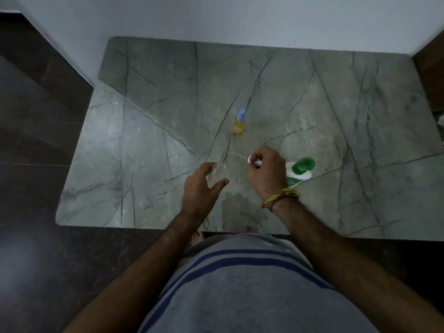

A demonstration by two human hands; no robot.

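Head view. I stand at the near edge of a grey veined table point(156, 140), both forearms reaching out over it.

My left hand point(201, 188) lies just near of the table's middle. Its fingers and thumb are curled around a small clear vessel point(218, 170): fingers on the far side, thumb on the near side. The vessel is see-through and blurred, so it is probably a little jar or cup, and I cannot tell whether it rests on the table or is lifted.

My right hand point(266, 171) sits at 3 o'clock from the left hand, close by but not touching it. Its fingertips are bunched together and pinch a small white piece point(252, 160), which sticks out toward 9 o'clock, just beside the clear vessel. Yellow and red threads point(281, 197) ring this wrist.

A white bottle point(299, 175) with a green cap lies at 3 o'clock from the right hand, partly hidden behind it. A yellow bottle point(239, 124) with a blue top stands upright at 12 o'clock from my hands, well apart from them.

A pale wall point(216, 18) runs along the far edge at 12 o'clock. Dark floor point(36, 140) shows at 9 o'clock. My grey shirt point(240, 284), striped blue, fills 6 o'clock.
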